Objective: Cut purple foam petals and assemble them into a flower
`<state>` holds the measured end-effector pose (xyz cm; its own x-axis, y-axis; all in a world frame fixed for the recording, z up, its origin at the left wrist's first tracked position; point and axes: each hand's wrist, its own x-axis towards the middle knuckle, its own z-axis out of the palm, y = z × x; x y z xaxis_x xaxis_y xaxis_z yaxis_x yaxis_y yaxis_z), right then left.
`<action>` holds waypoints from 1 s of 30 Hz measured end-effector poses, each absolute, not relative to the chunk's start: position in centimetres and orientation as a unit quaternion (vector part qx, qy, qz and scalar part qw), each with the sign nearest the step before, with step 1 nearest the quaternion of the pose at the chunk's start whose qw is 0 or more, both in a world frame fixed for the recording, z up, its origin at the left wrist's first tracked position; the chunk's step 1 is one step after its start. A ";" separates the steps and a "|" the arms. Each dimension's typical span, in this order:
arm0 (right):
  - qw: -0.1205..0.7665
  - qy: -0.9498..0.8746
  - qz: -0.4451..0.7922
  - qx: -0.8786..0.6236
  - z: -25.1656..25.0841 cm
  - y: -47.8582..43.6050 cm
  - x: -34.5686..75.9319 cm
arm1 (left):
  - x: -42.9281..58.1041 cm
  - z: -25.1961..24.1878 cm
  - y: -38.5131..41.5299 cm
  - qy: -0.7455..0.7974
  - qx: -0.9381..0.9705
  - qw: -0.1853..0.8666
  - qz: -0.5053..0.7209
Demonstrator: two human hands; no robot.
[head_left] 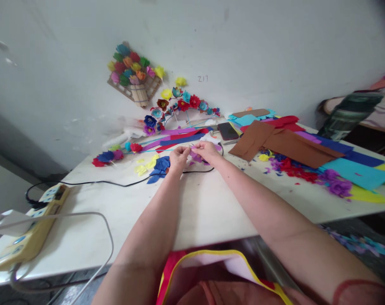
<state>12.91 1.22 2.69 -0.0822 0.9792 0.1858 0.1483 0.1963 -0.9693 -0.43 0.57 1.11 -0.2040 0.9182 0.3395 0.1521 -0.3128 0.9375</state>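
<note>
Near the middle of the table, my left hand [179, 158] and my right hand [206, 151] meet fingertip to fingertip, both closed in a pinch. What sits between the fingertips is too small to make out. Purple paper petals [196, 157] show just below my right fingers; whether they are gripped or lying there I cannot tell. A thin light-blue stick [159, 150] runs leftward from behind my left hand. Blue paper petals [161, 167] lie against the left side of my left hand, with yellow petals [145, 167] beyond them. A white glue gun [210, 138] partly shows behind my right hand.
A black cord [116, 184] crosses the table from a power strip [37, 228]. Brown paper sheets [294, 146], coloured paper and crumpled scraps [295, 170] cover the right side. A phone [228, 131] lies at the back. Paper flowers [182, 103] stand along the wall.
</note>
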 end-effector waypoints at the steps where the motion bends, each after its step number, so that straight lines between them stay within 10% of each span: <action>1: 0.485 -0.597 0.436 -0.467 2.8 1.1 12.9 | -0.5 1.0 0.6 0.496 0.545 0.313 0.600; 30: 0.516 -0.559 0.471 -0.446 2.9 1.0 12.9 | -0.5 1.4 0.3 0.507 0.543 0.270 0.612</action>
<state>12.90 1.00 2.93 -0.0703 0.9852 0.1565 0.0129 0.1578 -0.9874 -0.52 0.27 1.38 -0.2652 0.8811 0.3915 0.2208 -0.3397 0.9142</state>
